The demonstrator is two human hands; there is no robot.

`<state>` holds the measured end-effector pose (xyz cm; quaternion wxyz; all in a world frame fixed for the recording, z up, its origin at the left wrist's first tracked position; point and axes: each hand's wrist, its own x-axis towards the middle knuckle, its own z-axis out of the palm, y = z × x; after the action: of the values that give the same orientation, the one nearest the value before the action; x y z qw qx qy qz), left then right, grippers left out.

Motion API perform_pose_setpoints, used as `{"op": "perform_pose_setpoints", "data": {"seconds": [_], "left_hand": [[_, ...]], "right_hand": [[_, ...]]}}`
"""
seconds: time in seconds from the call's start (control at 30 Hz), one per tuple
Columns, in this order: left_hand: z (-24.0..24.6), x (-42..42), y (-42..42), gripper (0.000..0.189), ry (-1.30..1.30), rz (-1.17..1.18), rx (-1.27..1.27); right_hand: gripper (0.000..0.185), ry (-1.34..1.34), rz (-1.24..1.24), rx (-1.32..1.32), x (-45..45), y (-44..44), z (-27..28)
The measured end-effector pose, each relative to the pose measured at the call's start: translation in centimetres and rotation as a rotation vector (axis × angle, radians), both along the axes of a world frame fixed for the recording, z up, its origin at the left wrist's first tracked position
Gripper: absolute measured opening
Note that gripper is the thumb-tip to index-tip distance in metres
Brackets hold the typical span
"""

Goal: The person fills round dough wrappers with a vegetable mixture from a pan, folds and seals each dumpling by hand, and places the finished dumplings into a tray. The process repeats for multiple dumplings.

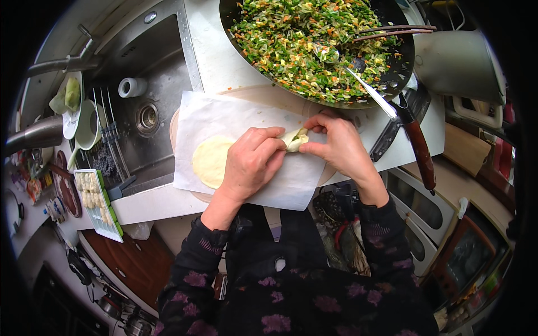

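Observation:
Between my two hands is a folded dough wrapper [296, 140] with green filling showing at its upper edge. My left hand [255, 160] grips its left end with the fingertips. At the right end, the thumb and fingers of my right hand [334, 142] pinch the dough. Below them lies white parchment paper [248, 112] on a round beige board [269, 93]. A flat round dough wrapper [209, 161] rests on the paper, partly covered by my left hand. Beyond my hands stands a wide pan of chopped vegetable filling [294, 54], a metal spoon [370, 90] and chopsticks [393, 31] in it.
The pan's brown handle [422, 155] juts past the counter edge on the right. At left is a steel sink [166, 63] with a white cup-like piece [132, 87] inside. A tray of dumplings [96, 201] overhangs the counter's front edge. A grey-green container [458, 67] stands right of the pan.

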<state>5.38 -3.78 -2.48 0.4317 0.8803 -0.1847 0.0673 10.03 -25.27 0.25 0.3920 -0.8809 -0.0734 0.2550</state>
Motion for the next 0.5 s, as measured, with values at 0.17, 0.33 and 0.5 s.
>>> {"op": "perform_pose_setpoints", "data": {"seconds": [0.17, 0.33, 0.5], "left_hand": [[0.4, 0.7, 0.1, 0.02, 0.1, -0.052, 0.007], [0.7, 1.3, 0.4, 0.023, 0.134, -0.109, -0.021], [0.8, 1.3, 0.4, 0.024, 0.193, -0.119, -0.044]], "right_hand": [[0.04, -0.174, -0.059, -0.093, -1.3, 0.6, -0.1], [0.031, -0.279, -0.083, -0.042, -3.1, 0.9, -0.7], [0.026, -0.203, -0.088, 0.004, -3.6, 1.2, -0.7]]}}
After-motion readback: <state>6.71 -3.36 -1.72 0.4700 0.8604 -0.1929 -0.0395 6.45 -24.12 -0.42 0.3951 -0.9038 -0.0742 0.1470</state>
